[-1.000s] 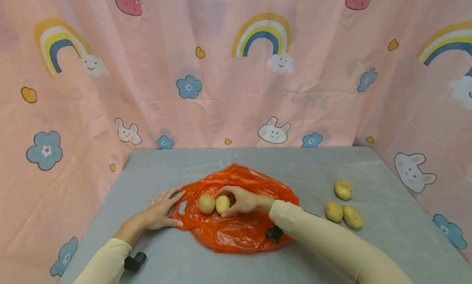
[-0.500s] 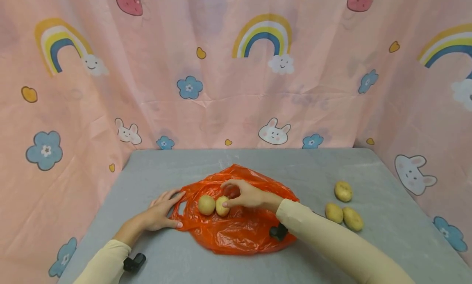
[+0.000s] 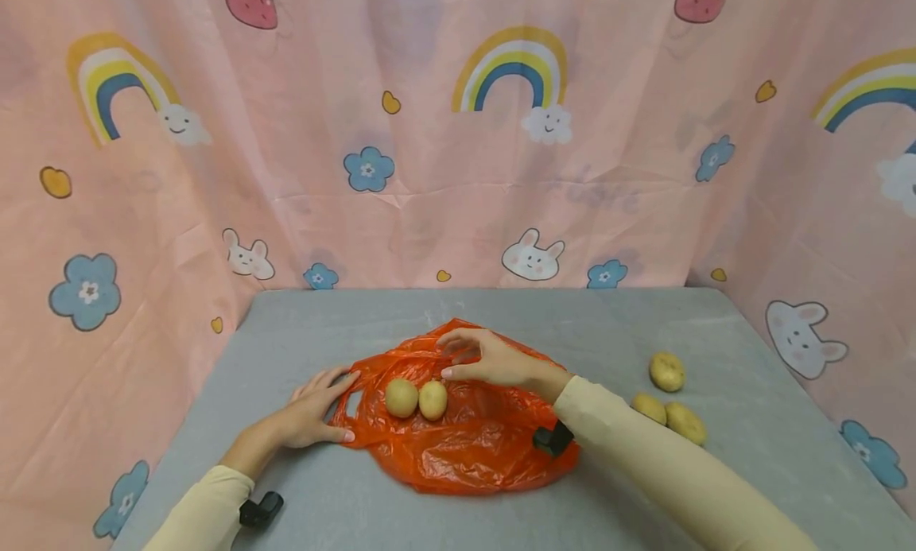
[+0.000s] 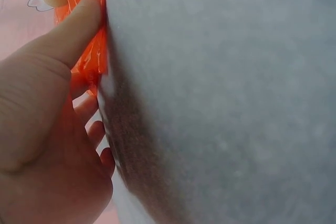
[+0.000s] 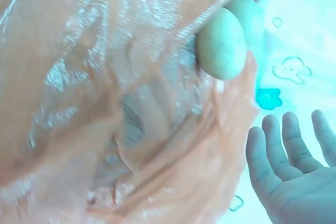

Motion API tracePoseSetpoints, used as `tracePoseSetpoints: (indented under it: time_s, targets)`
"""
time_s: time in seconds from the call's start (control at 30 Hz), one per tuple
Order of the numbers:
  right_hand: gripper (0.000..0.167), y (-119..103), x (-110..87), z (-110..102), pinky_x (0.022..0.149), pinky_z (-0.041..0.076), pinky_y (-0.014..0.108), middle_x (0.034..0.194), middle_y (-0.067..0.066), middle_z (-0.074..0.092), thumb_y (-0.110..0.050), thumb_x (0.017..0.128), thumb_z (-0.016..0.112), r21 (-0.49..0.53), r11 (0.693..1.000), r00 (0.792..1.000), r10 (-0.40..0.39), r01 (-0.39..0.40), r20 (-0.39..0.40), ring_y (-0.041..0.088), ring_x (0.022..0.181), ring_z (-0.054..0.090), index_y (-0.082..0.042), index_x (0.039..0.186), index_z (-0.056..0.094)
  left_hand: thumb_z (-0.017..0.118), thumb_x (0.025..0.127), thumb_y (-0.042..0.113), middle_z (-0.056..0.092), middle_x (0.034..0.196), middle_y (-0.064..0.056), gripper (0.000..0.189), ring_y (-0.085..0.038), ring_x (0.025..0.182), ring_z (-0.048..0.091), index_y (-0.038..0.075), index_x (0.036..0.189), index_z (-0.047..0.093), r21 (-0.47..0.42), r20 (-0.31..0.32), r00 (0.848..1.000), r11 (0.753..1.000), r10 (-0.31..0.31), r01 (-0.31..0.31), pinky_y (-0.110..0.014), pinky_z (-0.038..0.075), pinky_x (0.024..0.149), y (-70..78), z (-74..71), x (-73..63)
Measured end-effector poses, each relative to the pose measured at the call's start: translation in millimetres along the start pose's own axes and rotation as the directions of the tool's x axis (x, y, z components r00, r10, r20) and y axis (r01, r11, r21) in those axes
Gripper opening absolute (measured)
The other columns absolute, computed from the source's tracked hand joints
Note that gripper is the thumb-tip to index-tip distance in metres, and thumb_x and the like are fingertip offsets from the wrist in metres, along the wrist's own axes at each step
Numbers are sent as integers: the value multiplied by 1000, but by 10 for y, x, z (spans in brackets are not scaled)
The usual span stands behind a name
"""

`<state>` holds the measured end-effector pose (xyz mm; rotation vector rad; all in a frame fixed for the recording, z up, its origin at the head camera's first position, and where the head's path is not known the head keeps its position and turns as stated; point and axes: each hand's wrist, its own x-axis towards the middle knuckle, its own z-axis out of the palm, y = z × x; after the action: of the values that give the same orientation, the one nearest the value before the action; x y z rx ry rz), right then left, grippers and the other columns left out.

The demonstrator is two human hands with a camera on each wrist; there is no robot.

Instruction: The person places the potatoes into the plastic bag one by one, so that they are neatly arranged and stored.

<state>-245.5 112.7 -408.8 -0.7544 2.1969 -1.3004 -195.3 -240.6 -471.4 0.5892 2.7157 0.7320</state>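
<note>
An orange-red plastic bag [image 3: 472, 455] lies spread flat on the grey table, with two potatoes side by side on it: a left potato [image 3: 401, 397] and a right potato [image 3: 432, 400]. My left hand [image 3: 315, 412] rests at the bag's left end beside the handle, fingers spread; in the left wrist view its thumb [image 4: 79, 24] lies on the plastic. Above the bag, just behind and right of the right potato, my right hand [image 3: 494, 362] hovers with relaxed fingers and holds nothing. The right wrist view has the right hand [image 5: 294, 171] apart from both potatoes.
Three more potatoes lie on the table to the right: a far one [image 3: 667, 371] and two touching nearer ones, a left one [image 3: 648, 408] partly behind the right sleeve and a right one [image 3: 685, 423]. A pink patterned curtain [image 3: 429, 217] hangs behind the grey table [image 3: 322, 503].
My right hand has let go of the right potato, leaving it beside the left one, and has lifted back and to the right. The left hand has stayed in place.
</note>
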Motion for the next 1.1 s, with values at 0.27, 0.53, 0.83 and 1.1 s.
tracePoseSetpoints:
  time_s: [0.27, 0.53, 0.83, 1.1]
  targets:
    - [56, -91, -83, -169, 107, 48, 52, 147, 27, 49, -23, 99, 65, 47, 997, 998, -65, 65, -21, 44, 134, 52, -4, 148, 46, 81, 81, 46, 25, 164, -19, 99, -50, 149, 21, 9, 159, 32, 11, -2, 1000, 1000, 4, -4, -78, 20, 108, 3, -5, -18]
    - [52, -119, -160, -385, 105, 50, 54, 148, 27, 50, -20, 100, 64, 39, 998, 997, -55, 57, -59, 42, 131, 55, -8, 148, 47, 81, 82, 46, 25, 164, -20, 98, -50, 149, 21, 9, 159, 32, 14, -2, 1000, 1000, 3, -3, -77, 20, 109, 18, -18, -11]
    - [53, -59, -282, -619, 107, 48, 54, 145, 23, 54, -24, 101, 63, -31, 999, 993, -21, 18, -112, 42, 132, 54, -8, 149, 46, 82, 81, 45, 26, 164, -20, 99, -52, 149, 21, 9, 159, 32, 10, -2, 1000, 1000, 3, -3, -78, 19, 108, 36, -27, -9]
    - [51, 68, -451, -790, 108, 47, 55, 143, 22, 55, -25, 102, 62, -72, 997, 987, -2, -10, -159, 41, 132, 55, -6, 147, 47, 81, 81, 45, 25, 163, -22, 99, -56, 148, 18, 7, 159, 32, -2, 4, 1000, 1000, 21, -21, -80, 17, 107, 45, -17, -13]
